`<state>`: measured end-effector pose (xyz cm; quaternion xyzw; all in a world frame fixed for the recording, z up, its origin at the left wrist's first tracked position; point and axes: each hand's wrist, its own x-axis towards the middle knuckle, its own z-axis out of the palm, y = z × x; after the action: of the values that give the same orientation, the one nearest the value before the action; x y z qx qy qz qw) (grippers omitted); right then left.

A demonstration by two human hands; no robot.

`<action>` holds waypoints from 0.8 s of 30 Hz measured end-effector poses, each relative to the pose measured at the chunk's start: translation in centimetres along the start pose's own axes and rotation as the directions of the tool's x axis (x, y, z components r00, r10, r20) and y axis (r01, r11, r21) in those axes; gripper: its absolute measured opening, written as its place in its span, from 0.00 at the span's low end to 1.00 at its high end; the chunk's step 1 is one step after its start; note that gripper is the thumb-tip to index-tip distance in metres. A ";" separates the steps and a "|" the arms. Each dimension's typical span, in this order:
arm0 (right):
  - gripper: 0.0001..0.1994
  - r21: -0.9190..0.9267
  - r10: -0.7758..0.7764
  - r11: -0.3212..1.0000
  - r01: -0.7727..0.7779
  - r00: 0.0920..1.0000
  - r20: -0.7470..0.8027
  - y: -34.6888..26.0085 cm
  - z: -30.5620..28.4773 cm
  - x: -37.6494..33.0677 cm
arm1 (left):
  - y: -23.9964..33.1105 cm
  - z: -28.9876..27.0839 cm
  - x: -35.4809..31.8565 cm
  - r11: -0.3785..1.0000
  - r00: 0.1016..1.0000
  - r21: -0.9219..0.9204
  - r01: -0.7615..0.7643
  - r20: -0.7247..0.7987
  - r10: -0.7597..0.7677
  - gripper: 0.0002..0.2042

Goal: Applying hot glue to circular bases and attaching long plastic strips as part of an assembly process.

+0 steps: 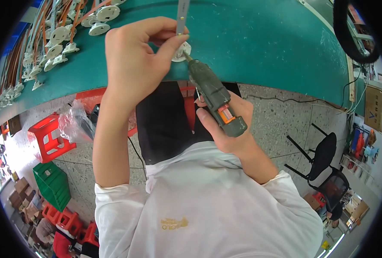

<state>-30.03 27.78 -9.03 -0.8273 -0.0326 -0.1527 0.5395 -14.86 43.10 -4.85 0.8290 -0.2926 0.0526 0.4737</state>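
Hands work at the near edge of the green worktop (264,38): the left hand (133,60) pinches a white disc (183,51) steady, while the right hand (225,124) grips a driver (212,92) with its tip on the disc.

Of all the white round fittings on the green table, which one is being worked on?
The white fitting pinched in the left hand at the table edge, touched by the tool held in the right hand; the others lie wired at far left.
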 end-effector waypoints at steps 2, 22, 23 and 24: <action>0.11 -0.006 0.027 1.000 -0.027 0.999 0.037 -0.1 0.1 0.0 | 0.0 -0.1 0.0 1.000 1.000 -0.008 0.012 0.008 -0.012 0.05; 0.09 0.020 -0.002 1.000 0.001 1.000 0.014 0.5 0.2 0.4 | -0.9 0.1 0.2 0.995 1.000 -0.100 -0.022 -0.002 0.021 0.06; 0.09 0.021 -0.001 1.000 0.001 1.000 0.014 0.5 0.3 0.4 | -0.9 0.1 0.3 0.997 1.000 -0.080 -0.020 0.002 0.020 0.06; 0.09 -0.008 -0.033 0.999 0.033 0.999 -0.004 0.6 0.4 0.4 | -0.9 0.1 0.2 0.997 1.000 -0.079 -0.020 0.003 0.020 0.06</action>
<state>-29.41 27.87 -9.62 -0.8285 -0.0444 -0.1636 0.5337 -14.21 43.27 -5.50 0.8066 -0.3039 0.0440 0.5051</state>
